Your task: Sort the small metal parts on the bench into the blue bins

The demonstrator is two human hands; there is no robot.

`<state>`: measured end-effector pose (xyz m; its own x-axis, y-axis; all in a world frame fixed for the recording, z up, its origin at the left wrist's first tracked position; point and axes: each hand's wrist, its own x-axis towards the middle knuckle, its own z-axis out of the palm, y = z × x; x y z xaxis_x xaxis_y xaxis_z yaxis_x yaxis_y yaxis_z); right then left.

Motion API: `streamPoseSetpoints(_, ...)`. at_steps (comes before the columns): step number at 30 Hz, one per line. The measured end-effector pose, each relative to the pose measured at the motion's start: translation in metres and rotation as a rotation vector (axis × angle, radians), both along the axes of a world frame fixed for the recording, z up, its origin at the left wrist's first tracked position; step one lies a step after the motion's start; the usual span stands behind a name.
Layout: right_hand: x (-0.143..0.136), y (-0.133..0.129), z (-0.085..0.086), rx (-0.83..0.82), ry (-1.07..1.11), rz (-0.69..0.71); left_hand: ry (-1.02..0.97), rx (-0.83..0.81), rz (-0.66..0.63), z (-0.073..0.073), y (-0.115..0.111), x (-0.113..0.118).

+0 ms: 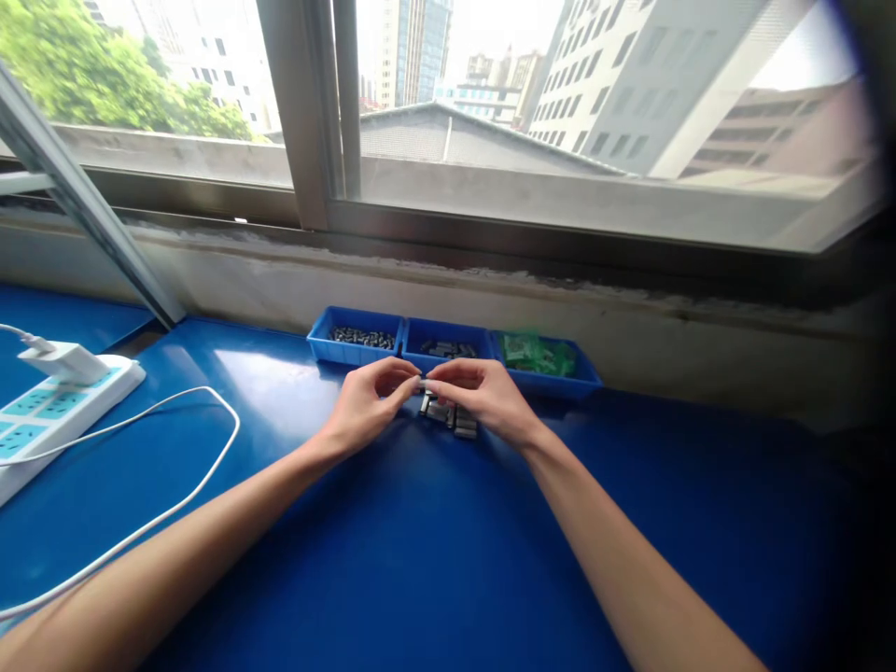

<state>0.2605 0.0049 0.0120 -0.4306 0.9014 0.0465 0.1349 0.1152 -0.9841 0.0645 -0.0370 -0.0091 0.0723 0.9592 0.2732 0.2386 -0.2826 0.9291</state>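
My left hand (pixel 372 399) and my right hand (pixel 486 397) meet at the fingertips just in front of the blue bins. Between them is a small light-grey piece (pixel 424 384), pinched by the thumb and fingers of both hands; its exact shape is too small to tell. Several dark metallic pieces (pixel 448 414) lie on the blue table (pixel 413 551) beneath and beside my right hand. Behind the hands, the left bin (pixel 350 352) holds many small metal parts, and the middle bin (pixel 448 332) holds dark, longer ones. Green plastic packets (pixel 538 354) fill the right bin (pixel 560 383).
A white power strip (pixel 70 406) with a plugged-in charger (pixel 64 361) lies at the left. Its white cable (pixel 203 485) loops across the table beside my left forearm. A metal ladder-like frame (pixel 105 205) slants down at the left, and a window ledge (pixel 448 294) runs behind the bins.
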Motion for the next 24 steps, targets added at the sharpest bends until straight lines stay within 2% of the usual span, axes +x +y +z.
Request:
streamPoseSetpoints(3,0.004,0.004,-0.002,0.009,0.041,-0.087,0.086,0.075,0.156,0.0,0.004,0.007)
streamPoseSetpoints(5,0.007,0.005,-0.003,0.018,0.071,-0.132,0.139,0.103,0.203,-0.002,0.005,0.007)
streamPoseSetpoints(15,0.003,0.017,-0.004,0.182,0.177,-0.347,0.563,0.412,0.065,-0.014,-0.002,0.005)
streamPoseSetpoints(19,-0.002,0.021,-0.011,0.272,0.192,-0.447,0.649,0.439,0.045,-0.019,0.002,0.006)
streamPoseSetpoints(24,-0.004,0.02,-0.018,0.384,0.131,-0.481,0.74,0.439,0.015,-0.022,0.005,0.005)
